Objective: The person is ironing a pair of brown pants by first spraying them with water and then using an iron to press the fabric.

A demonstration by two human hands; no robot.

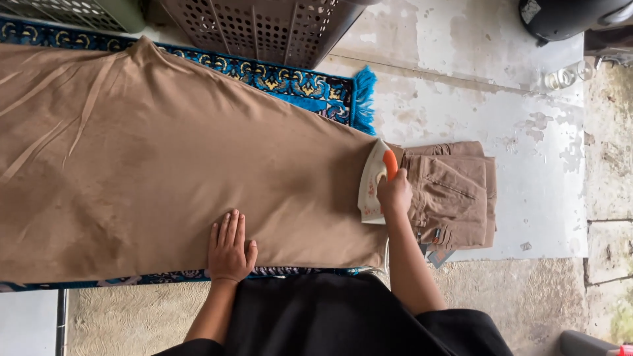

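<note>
A large tan cloth (151, 158) lies spread flat over a blue patterned rug (297, 82). My left hand (229, 247) rests palm down on the cloth's near edge, fingers together. My right hand (394, 194) grips the orange handle of a white clothes iron (372, 181), which stands at the cloth's right end. Just right of the iron lies a folded pair of tan trousers (455, 194) on the floor.
A perforated grey laundry basket (264, 26) stands behind the rug. The worn concrete floor (501, 99) stretches to the right, with a dark object (567, 16) and small glass items (567, 76) at the top right. My black garment (336, 316) fills the bottom.
</note>
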